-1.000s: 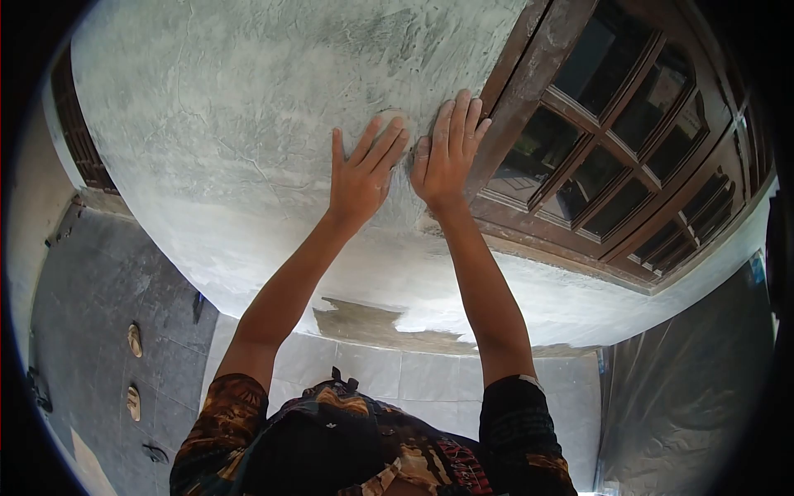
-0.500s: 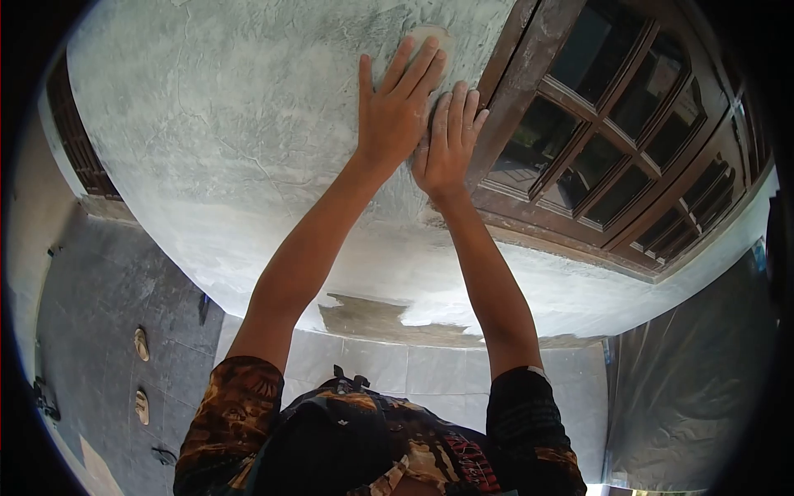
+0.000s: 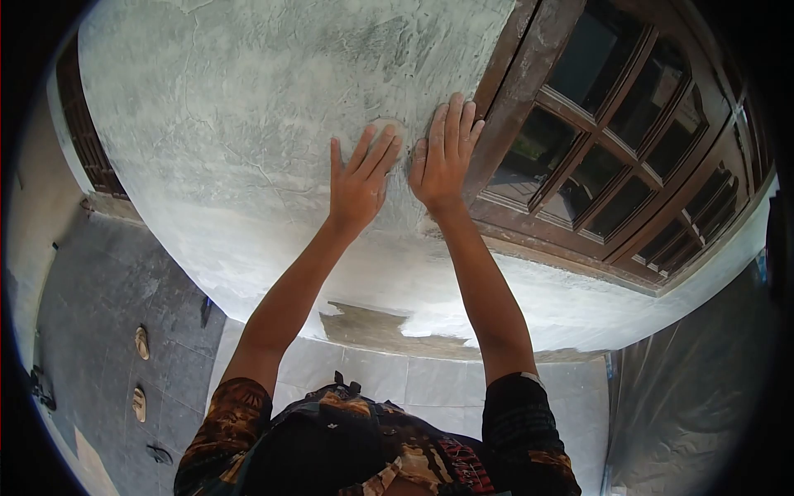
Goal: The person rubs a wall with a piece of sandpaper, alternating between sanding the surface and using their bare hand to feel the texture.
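My left hand (image 3: pixel 357 186) lies flat with spread fingers against a grey-green plastered wall (image 3: pixel 248 107). Under its fingertips a pale, round-edged pad (image 3: pixel 400 130) is pressed to the plaster; most of it is hidden by the fingers. To the right, my right hand (image 3: pixel 444 165) rests open on the wall close to the window frame (image 3: pixel 517 74), with whitish dust on its fingers. Nothing shows in that hand. The two hands are a small gap apart.
A brown wooden window (image 3: pixel 591 128) with glass panes is at the right. Below, the wall has a bare brown patch (image 3: pixel 360 324). Sandals (image 3: pixel 141 341) lie on the dark tiled floor (image 3: pixel 107 289) at left. Dark plastic sheeting (image 3: pixel 686 397) hangs at lower right.
My left hand has slid down and left along the wall, and the pale pad has moved with it. My right hand stays near the window frame, now apart from the left.
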Motion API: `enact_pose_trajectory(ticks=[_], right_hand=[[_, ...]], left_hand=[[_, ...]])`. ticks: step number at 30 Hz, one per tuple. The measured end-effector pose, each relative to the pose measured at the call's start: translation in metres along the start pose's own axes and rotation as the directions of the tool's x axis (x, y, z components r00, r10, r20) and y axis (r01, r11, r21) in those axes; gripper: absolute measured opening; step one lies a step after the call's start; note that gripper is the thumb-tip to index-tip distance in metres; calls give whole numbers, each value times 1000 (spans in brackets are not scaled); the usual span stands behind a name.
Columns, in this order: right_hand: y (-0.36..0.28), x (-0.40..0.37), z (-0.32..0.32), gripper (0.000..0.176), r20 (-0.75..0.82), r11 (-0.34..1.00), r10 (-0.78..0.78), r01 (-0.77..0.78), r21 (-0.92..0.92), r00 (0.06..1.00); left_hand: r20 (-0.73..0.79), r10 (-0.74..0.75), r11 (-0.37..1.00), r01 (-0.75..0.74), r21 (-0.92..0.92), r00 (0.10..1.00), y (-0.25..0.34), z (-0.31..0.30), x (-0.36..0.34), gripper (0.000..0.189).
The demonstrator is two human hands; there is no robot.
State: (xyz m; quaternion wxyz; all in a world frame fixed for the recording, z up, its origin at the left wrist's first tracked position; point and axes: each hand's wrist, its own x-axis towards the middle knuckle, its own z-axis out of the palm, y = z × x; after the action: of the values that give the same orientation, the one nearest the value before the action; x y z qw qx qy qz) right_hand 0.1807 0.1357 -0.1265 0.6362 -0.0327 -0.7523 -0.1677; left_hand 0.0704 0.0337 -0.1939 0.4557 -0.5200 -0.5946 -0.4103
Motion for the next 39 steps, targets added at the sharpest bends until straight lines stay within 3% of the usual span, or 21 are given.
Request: enact_pose_trajectory(ticks=[1, 3, 7, 9, 11, 14, 15, 17, 20, 23, 24, 25, 27, 28, 33, 35, 36, 39], right_hand=[[-2, -2, 0, 53, -5, 1000, 4, -4, 6, 1000], [-3, -3, -1, 53, 10, 1000, -2, 2, 2, 1000], [1, -3, -3, 53, 36, 1000, -30, 30, 0, 999], [2, -4, -3, 53, 25, 1000, -27, 27, 6, 999], [-3, -5, 1, 53, 10, 1000, -6, 6, 13, 1000], [0, -3, 0, 51, -19, 1000, -22, 22, 12, 1000], [1, -4, -1, 51, -7, 999, -33, 33, 13, 999], [1, -4, -2, 51, 20, 1000, -19, 19, 22, 1000], [0, -4, 2, 51, -16, 999, -12, 13, 44, 1000], [0, -6, 2, 51, -24, 999, -21, 22, 33, 1000], [0, -6, 2, 51, -18, 999, -22, 23, 32, 1000], [0, -5, 1, 51, 0, 999, -20, 19, 30, 1000], [4, -5, -3, 51, 14, 999, -21, 20, 26, 1000], [4, -5, -3, 52, 23, 1000, -20, 20, 23, 1000], [-1, -5, 2, 51, -24, 999, -19, 20, 30, 1000], [1, -5, 0, 51, -15, 999, -23, 23, 24, 1000], [2, -5, -1, 51, -13, 999, -27, 27, 22, 1000], [3, -5, 3, 51, -12, 1000, -23, 23, 16, 1000]], left_hand=[[10, -5, 1000, 5, 1, 1000, 7, -8, 31, 48], [-135, 1, 998, -8, -55, 991, 18, -20, 106, 41], [-110, -26, 993, 13, -117, 994, 15, -10, 65, 41], [-29, -58, 998, 58, -2, 998, 16, -10, 11, 45], [-52, -25, 999, 27, 36, 998, 14, -4, 37, 48], [-210, 9, 996, -27, -83, 978, 29, -15, 132, 45], [-216, -6, 996, -13, -88, 976, 27, -11, 114, 45], [-85, -29, 999, 27, -24, 996, 18, 2, 48, 48], [-71, -46, 998, 49, 44, 996, 16, 12, 11, 50], [-161, -5, 998, -6, -67, 987, 29, -18, 113, 47], [-165, -6, 998, -4, -58, 986, 30, -17, 117, 45], [-168, -13, 998, 3, -61, 986, 28, -14, 98, 45], [-28, -34, 999, 33, -11, 999, 16, 4, 21, 44], [-58, -42, 999, 42, -1, 997, 14, 13, -8, 44], [-102, 23, 999, -20, 27, 994, 22, -13, 95, 48], [-140, 38, 999, -40, -10, 989, 22, -9, 93, 49], [-43, -2, 1000, 1, -11, 999, 20, -8, 61, 51], [-48, -42, 999, 42, 2, 998, 14, 6, 4, 50]])
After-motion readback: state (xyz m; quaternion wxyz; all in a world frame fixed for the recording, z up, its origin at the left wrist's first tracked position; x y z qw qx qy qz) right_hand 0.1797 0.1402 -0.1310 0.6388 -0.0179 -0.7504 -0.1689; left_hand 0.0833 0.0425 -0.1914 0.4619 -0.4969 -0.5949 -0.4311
